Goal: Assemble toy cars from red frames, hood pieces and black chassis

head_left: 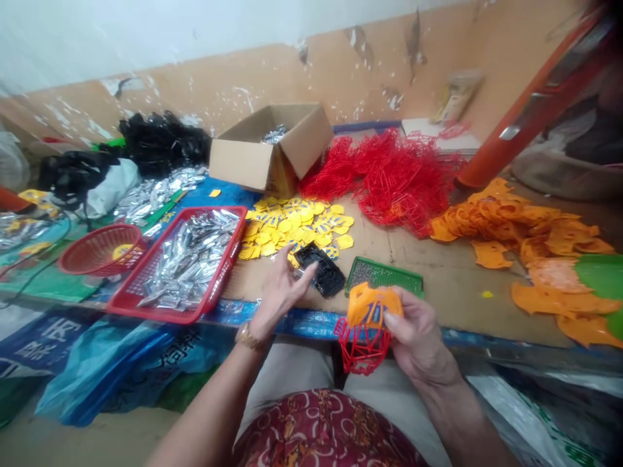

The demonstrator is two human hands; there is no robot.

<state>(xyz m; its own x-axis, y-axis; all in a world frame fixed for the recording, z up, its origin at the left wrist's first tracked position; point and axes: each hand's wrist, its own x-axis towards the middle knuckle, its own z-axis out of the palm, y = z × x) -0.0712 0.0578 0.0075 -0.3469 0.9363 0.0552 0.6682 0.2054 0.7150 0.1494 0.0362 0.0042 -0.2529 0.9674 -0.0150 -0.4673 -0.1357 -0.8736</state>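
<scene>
**Right hand (421, 337) pinches orange piece (374, 299), left hand (281, 293) spread at black block (326, 275)**

Nearest us: the orange piece is up off the table, just past the table's near edge, with a red cage (365, 353) hanging below it. The right thumb lies on the front and the fingers go behind, so we'd guess this grip keeps both parts together and in plain sight. How they join, we can't tell.

The left hand wears a watch (248, 336). Its thumb and fingers are parted around the block's near corner; whether they press on it, we can't tell. The block lies tilted on the table, presumably there for easy reach.

Beside it, a green tray (411, 279) holds tiny grey bits, too small to name; its rim likely stops them scattering. To the left, a red basket (182, 318) contains silver packets (189, 259). Yellow cards (292, 224) lie loose behind the block, orange pieces (525, 224) heap to the right, red cages (384, 175) pile farther back. Sorted by kind, it seems, all around the hands.

Surface: brown, scuffed, with a blue near edge (311, 324). Farther back, a cardboard box (243, 162) with raised flaps and black bags (160, 143). An orange post (530, 104) leans at right; the wall (331, 71) behind is peeling.
</scene>
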